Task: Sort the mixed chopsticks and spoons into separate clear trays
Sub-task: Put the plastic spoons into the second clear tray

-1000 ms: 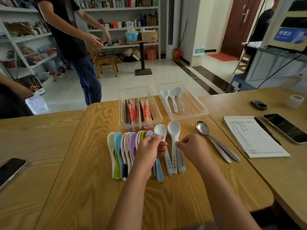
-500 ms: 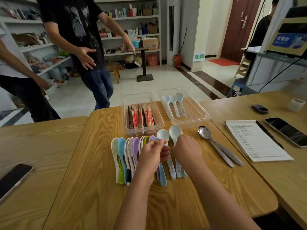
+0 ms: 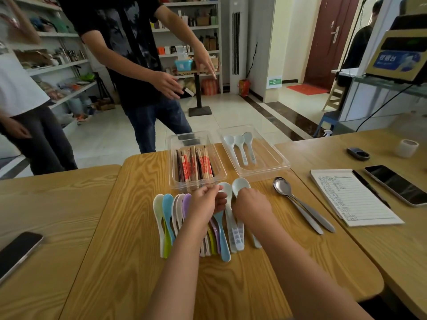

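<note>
Sorting stands part done at a wooden table [image 3: 129, 262]. A left hand [image 3: 206, 202] curls fingers and thumb about the neck of a white spoon [image 3: 227, 190], while the right hand [image 3: 250, 204] arches over a second white spoon [image 3: 240, 184] — its fingers hidden, so any grip cannot be told. Coloured spoons [image 3: 171, 215] lie unsorted at the left hand's 8 o'clock, touching it. Two steel spoons [image 3: 298, 204] wait at the right hand's 3 o'clock. Beyond, at 12 o'clock, the chopstick tray [image 3: 172, 158] holds the chopsticks [image 3: 196, 163], none seen loose. At 1 o'clock the spoon tray [image 3: 277, 155] holds just three pale spoons [image 3: 240, 146] — most spoons are yet to go.
</note>
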